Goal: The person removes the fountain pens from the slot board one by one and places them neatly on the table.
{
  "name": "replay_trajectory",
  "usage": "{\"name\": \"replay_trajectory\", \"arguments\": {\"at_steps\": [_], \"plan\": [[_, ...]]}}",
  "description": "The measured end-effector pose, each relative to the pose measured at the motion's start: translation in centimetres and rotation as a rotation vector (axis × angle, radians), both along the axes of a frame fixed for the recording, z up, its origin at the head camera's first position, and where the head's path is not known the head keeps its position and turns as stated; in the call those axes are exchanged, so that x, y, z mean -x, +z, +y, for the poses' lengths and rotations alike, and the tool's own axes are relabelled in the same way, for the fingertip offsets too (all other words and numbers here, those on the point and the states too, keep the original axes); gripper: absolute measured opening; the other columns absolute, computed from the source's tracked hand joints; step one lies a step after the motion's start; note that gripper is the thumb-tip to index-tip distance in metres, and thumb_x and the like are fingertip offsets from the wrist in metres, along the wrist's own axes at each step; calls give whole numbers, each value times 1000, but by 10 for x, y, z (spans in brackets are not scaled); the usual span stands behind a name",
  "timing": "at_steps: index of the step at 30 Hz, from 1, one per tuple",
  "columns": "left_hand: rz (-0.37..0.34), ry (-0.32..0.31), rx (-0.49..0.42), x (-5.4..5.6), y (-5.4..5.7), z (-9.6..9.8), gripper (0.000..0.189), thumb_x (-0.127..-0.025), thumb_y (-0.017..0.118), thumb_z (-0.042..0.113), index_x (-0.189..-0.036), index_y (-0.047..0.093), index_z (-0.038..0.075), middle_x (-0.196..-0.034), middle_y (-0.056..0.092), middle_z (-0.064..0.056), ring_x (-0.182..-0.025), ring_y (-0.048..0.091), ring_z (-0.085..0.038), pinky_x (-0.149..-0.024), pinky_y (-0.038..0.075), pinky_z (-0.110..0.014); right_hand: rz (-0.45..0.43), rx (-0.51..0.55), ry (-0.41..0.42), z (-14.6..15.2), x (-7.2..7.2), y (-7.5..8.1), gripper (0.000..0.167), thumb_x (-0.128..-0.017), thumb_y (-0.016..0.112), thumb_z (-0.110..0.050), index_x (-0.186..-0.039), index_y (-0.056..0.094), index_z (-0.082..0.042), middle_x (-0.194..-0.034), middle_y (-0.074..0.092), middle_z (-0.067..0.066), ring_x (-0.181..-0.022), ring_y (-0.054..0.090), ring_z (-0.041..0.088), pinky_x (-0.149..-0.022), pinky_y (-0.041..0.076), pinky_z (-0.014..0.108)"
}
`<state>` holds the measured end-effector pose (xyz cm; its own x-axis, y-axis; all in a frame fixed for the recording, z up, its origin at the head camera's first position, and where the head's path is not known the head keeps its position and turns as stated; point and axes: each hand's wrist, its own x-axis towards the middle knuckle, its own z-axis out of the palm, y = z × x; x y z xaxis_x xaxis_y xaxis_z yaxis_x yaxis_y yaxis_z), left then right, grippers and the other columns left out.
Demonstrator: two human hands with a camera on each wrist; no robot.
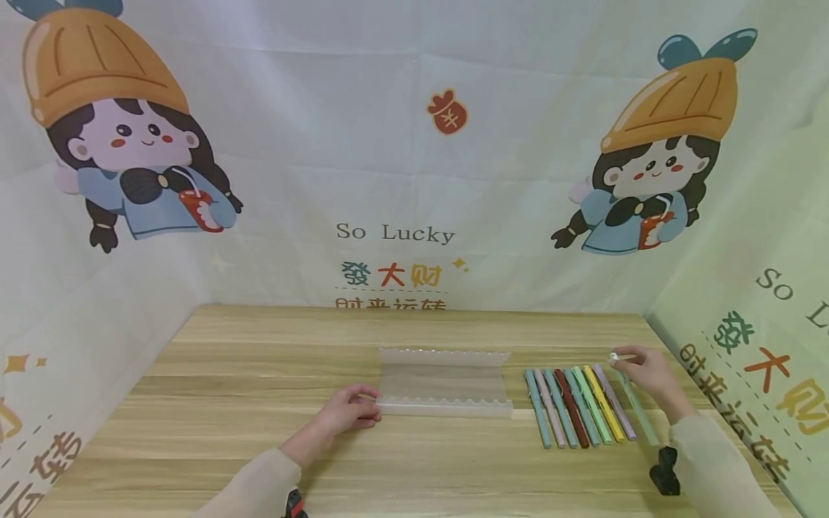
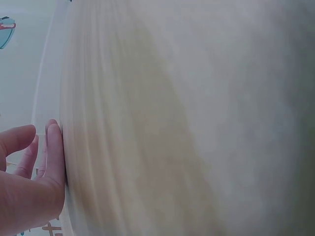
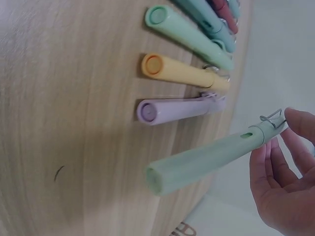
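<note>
My right hand (image 1: 650,372) pinches a pale green pen (image 3: 211,160) at its clip end, the barrel slanting down over the table's right side. Left of it, several capped pens (image 1: 586,406) lie side by side in blue, pink, dark red, green, yellow and purple. A clear plastic pen rack (image 1: 443,410) with wavy notched edges sits mid-table. At the rack's left end rests my left hand (image 1: 350,408), fingertips right at its corner. In the left wrist view that hand's thumb stands apart from the fingers, and the rack is out of sight.
The wooden table (image 1: 259,374) meets a printed cloth backdrop (image 1: 414,180) at the back and both sides. A black device (image 1: 665,471) is by the right sleeve, and another dark piece (image 1: 295,503) is at the left sleeve.
</note>
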<state>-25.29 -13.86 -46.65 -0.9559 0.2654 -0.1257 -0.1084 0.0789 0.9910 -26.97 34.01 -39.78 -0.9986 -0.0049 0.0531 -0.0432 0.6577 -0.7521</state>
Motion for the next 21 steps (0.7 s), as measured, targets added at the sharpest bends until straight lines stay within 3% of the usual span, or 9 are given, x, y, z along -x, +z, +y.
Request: {"name": "replay_trajectory", "arguments": {"at_steps": [6,14,21], "plan": [[-2,2,10,0,0,0,23,-85,51,-3,-105,45,-12,-77,60,-8,-73,59,-16,-66,51,-28,-11,-53,-9,5,0,-6,41,-89,48,-13,-117,41,16,-107,47,35,-93,47,43,-66,45,40],[-14,19,18,-1,1,1,25,-85,52,-2,-107,45,-12,-79,60,-10,-75,59,-17,-68,51,-30,9,-128,-20,9,4,-18,36,-87,49,-7,-115,45,15,-98,53,33,-85,52,39,-59,46,34],[-12,21,14,-2,2,1,24,-85,52,-3,-106,46,-12,-79,60,-10,-75,59,-17,-68,51,-30,-36,-123,-53,9,6,-24,39,-87,47,-7,-119,42,14,-104,49,35,-90,49,43,-63,46,40]]}}
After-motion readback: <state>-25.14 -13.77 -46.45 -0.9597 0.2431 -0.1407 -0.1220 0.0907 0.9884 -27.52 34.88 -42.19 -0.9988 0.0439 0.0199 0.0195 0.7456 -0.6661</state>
